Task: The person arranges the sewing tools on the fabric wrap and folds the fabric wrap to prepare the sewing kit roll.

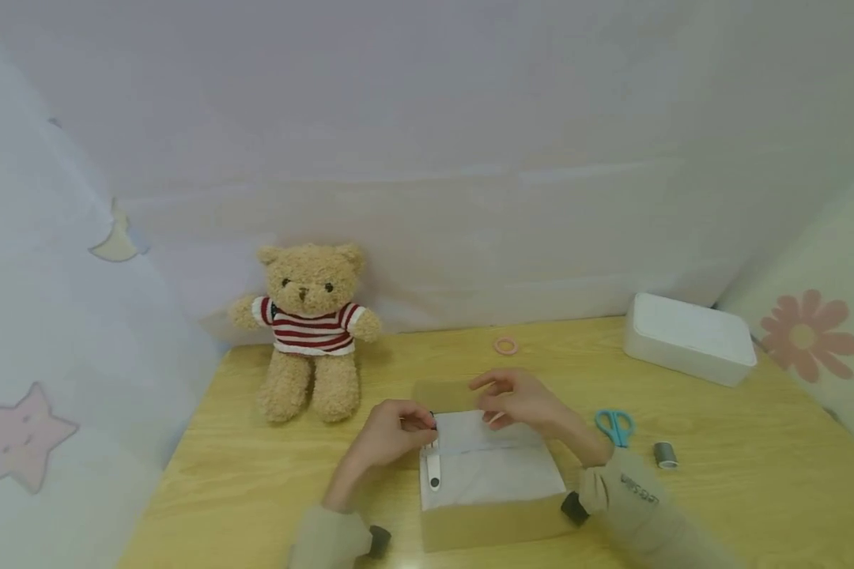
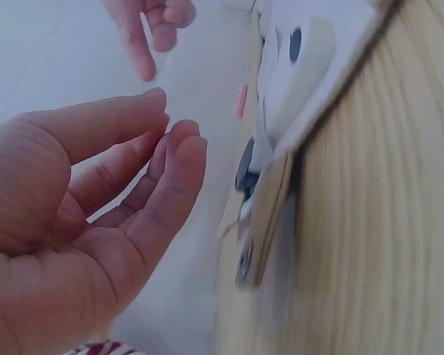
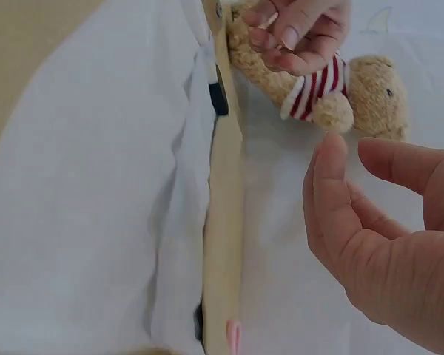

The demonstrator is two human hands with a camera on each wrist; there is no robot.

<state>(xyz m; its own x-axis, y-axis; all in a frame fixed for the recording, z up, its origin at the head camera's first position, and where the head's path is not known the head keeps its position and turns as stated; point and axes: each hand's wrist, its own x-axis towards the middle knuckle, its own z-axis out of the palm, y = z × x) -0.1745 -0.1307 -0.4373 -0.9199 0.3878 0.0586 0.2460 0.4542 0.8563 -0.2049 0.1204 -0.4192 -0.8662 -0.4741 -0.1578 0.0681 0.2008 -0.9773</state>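
A folded white cloth lies on a tan board, with a white clip bearing a dark round dot along its left edge. My left hand hovers by the cloth's upper left corner, its thumb and fingers bent toward each other. Above the cloth's far edge is my right hand, fingers curved, with a gap between thumb and forefinger. I see nothing held in either hand; anything as thin as a thread would be too fine to make out. A dark clip end shows at the cloth's edge.
Scissors with blue handles and a grey thread spool lie right of the board. A pink ring lies farther back. A teddy bear sits at the back left, and a white box at the back right.
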